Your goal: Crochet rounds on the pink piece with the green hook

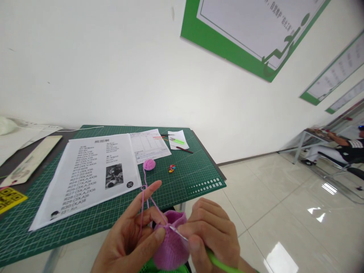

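Observation:
A round pink crochet piece (172,248), hollow at the top, is pinched at its rim by the thumb and fingers of my left hand (132,231). Pink yarn (145,172) runs from a small ball (149,164) on the mat, over my raised left index finger and down to the stitches. My right hand (213,231) grips a crochet hook (180,234) with a silver shaft and a lime-green handle. The hook's tip is at the rim, beside my left thumb. Part of the piece is hidden behind both hands.
On the green cutting mat (167,185) lie a printed pattern sheet (96,170), a form (150,146), several coloured stitch markers (171,168) and thin tools on white paper (178,139). A person (341,146) sits far right.

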`<state>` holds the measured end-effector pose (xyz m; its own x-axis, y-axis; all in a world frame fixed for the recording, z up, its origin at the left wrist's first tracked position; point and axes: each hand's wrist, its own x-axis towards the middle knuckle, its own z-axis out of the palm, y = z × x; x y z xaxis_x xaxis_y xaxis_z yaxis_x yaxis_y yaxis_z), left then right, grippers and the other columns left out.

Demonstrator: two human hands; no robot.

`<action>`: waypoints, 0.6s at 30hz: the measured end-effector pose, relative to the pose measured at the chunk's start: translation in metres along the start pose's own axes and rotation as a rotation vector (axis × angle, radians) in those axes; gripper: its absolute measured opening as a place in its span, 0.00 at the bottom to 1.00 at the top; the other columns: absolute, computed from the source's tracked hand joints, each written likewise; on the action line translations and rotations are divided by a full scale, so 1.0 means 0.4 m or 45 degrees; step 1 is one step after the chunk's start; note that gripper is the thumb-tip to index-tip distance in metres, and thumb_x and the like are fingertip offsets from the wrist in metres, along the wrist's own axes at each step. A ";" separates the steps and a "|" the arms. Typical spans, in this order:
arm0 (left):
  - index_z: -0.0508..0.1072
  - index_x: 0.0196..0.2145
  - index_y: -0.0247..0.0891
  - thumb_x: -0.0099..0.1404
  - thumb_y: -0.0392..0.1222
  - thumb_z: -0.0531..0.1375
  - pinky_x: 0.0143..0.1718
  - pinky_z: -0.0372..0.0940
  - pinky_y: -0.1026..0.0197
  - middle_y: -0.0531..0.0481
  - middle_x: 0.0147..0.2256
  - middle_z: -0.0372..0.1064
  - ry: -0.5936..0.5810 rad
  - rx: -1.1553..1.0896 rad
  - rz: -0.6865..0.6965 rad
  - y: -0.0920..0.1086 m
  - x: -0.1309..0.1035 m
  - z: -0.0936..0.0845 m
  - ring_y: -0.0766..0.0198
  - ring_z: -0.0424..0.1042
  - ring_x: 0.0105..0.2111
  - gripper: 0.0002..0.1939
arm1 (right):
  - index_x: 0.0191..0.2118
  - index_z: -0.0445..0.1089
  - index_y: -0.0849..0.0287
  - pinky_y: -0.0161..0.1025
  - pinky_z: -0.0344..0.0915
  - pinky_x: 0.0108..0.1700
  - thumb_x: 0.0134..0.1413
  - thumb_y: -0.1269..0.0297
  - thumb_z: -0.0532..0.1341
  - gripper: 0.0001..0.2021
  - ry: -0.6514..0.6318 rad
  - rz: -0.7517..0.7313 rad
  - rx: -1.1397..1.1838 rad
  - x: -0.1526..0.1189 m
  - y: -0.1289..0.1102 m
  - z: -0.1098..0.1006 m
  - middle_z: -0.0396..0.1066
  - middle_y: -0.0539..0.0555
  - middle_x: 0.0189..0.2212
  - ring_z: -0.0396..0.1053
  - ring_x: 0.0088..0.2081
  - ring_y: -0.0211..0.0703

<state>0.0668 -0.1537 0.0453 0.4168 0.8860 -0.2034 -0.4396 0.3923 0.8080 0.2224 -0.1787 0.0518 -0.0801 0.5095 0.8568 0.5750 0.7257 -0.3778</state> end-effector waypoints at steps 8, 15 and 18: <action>0.68 0.57 0.51 0.54 0.39 0.70 0.20 0.58 0.67 0.56 0.25 0.71 0.011 -0.036 -0.023 -0.008 -0.004 0.000 0.68 0.64 0.20 0.33 | 0.23 0.67 0.60 0.38 0.54 0.24 0.63 0.68 0.50 0.18 -0.057 0.158 0.100 0.008 -0.006 -0.011 0.63 0.49 0.15 0.57 0.19 0.35; 0.66 0.58 0.50 0.55 0.40 0.69 0.21 0.58 0.67 0.55 0.27 0.73 -0.004 0.003 -0.031 -0.013 -0.004 -0.002 0.68 0.65 0.21 0.33 | 0.19 0.64 0.60 0.36 0.51 0.23 0.66 0.64 0.48 0.23 -0.105 0.226 0.228 0.017 -0.012 -0.026 0.59 0.48 0.13 0.54 0.17 0.33; 0.66 0.58 0.52 0.57 0.40 0.68 0.21 0.58 0.68 0.55 0.27 0.73 -0.052 0.036 -0.015 -0.018 -0.004 -0.005 0.69 0.65 0.21 0.32 | 0.19 0.64 0.60 0.36 0.51 0.23 0.67 0.62 0.49 0.23 -0.081 0.268 0.271 0.019 -0.012 -0.022 0.59 0.48 0.13 0.54 0.18 0.33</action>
<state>0.0678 -0.1574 0.0388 0.4546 0.8701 -0.1907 -0.4117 0.3951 0.8212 0.2261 -0.1825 0.0634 -0.0320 0.6823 0.7304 0.4011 0.6781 -0.6159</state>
